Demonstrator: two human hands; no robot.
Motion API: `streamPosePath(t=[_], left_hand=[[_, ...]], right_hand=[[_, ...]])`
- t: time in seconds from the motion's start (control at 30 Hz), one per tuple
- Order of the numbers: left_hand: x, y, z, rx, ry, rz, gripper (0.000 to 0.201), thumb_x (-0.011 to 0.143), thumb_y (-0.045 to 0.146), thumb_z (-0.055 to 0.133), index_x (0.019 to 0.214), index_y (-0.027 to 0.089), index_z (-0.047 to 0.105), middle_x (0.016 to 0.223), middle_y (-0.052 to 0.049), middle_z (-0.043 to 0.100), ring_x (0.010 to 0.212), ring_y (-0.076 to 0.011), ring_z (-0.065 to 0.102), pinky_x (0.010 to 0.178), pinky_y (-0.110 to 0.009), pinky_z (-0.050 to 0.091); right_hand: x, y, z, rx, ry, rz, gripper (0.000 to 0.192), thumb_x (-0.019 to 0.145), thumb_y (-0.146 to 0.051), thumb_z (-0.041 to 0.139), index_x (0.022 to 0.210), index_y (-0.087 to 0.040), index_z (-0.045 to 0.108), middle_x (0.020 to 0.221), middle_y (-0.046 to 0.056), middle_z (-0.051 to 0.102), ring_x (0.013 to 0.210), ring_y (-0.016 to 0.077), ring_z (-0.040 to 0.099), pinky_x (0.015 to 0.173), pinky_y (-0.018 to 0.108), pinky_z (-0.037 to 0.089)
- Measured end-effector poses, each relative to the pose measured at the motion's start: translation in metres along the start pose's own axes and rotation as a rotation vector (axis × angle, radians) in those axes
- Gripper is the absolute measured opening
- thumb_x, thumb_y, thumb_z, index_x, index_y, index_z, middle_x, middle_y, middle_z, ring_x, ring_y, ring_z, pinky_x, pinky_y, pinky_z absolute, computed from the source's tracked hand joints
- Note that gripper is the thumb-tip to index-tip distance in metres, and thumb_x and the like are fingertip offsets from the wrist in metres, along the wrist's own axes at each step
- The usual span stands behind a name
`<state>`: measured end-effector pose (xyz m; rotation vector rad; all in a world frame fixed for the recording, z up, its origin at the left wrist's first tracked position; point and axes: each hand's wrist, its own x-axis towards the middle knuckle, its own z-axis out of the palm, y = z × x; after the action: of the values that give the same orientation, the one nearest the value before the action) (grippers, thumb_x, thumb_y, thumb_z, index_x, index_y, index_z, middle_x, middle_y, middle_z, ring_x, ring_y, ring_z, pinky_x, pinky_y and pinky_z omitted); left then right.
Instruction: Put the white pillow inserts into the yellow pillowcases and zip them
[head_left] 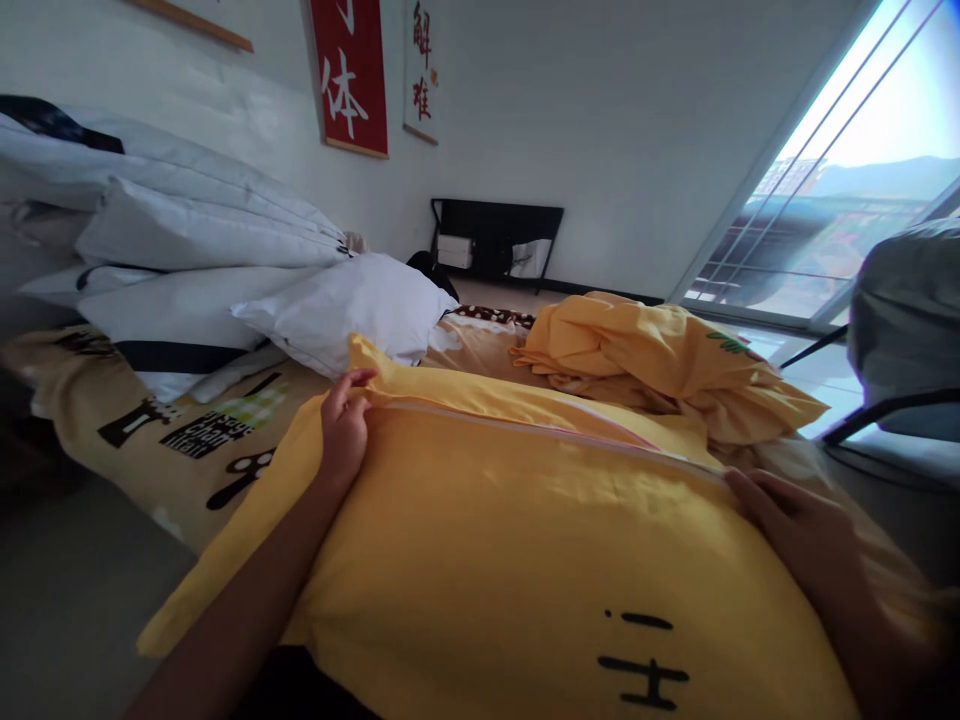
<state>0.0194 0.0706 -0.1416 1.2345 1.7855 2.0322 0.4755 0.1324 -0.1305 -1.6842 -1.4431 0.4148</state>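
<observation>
yellow pillow point(495, 540) lies between left grip point(343, 425) pinching its zipper edge and right grip point(795, 525) flat on it.

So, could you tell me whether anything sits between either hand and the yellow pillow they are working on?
Nothing visible does. The left hand grips the yellow pillow at its zipper edge, and the right hand rests directly on its far end.

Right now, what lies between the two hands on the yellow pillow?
In the head view, the pillowcase's zipper seam runs from the left hand to the right hand.
</observation>
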Motion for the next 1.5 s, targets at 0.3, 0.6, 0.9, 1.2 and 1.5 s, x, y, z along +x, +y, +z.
streamPosePath(t=[0.3,0.6,0.9,1.2,1.5], left_hand=[[-0.014,0.008,-0.016,0.369,-0.107,0.293,0.031,0.067,0.024,0.052,0.094,0.018,0.064,0.098,-0.008,0.063,0.097,-0.0235,0.057,0.093,-0.039,0.043],[-0.013,0.005,-0.014,0.440,-0.136,0.268,0.023,0.075,0.023,0.050,0.089,0.017,0.067,0.093,-0.007,0.066,0.095,-0.0236,0.057,0.091,-0.040,0.043],[-0.013,0.004,-0.012,0.536,-0.149,0.265,0.025,0.081,0.031,0.055,0.096,0.018,0.070,0.101,-0.007,0.065,0.103,-0.0244,0.055,0.098,-0.042,0.040],[-0.013,0.002,-0.015,0.602,-0.063,0.330,0.025,0.087,0.036,0.052,0.084,0.018,0.069,0.091,-0.006,0.068,0.096,-0.0230,0.058,0.091,-0.041,0.043],[-0.009,0.002,-0.022,0.626,-0.058,0.315,0.029,0.082,0.050,0.054,0.081,0.024,0.066,0.090,0.000,0.068,0.092,-0.0251,0.063,0.090,-0.044,0.049]], right_hand=[[-0.001,-0.007,-0.002,0.010,-0.015,0.087,0.035,0.045,-0.058,0.063,0.057,-0.025,0.065,0.060,0.007,0.058,0.060,0.0233,0.051,0.056,0.038,0.040],[-0.002,-0.018,-0.001,0.043,-0.004,0.192,0.030,0.039,-0.051,0.065,0.053,-0.025,0.064,0.057,0.007,0.058,0.059,0.0210,0.048,0.057,0.036,0.038],[-0.004,-0.016,-0.001,-0.004,0.019,0.188,0.041,0.035,-0.059,0.060,0.055,-0.024,0.063,0.056,0.004,0.058,0.064,0.0248,0.051,0.059,0.035,0.038],[-0.001,-0.004,0.000,0.023,-0.015,0.085,0.038,0.043,-0.058,0.063,0.058,-0.023,0.065,0.058,0.005,0.058,0.058,0.0206,0.049,0.055,0.033,0.037],[0.008,0.025,-0.014,0.237,0.027,-0.200,0.055,0.073,-0.071,0.053,0.065,-0.018,0.067,0.064,0.008,0.063,0.060,0.0161,0.053,0.058,0.030,0.041]])
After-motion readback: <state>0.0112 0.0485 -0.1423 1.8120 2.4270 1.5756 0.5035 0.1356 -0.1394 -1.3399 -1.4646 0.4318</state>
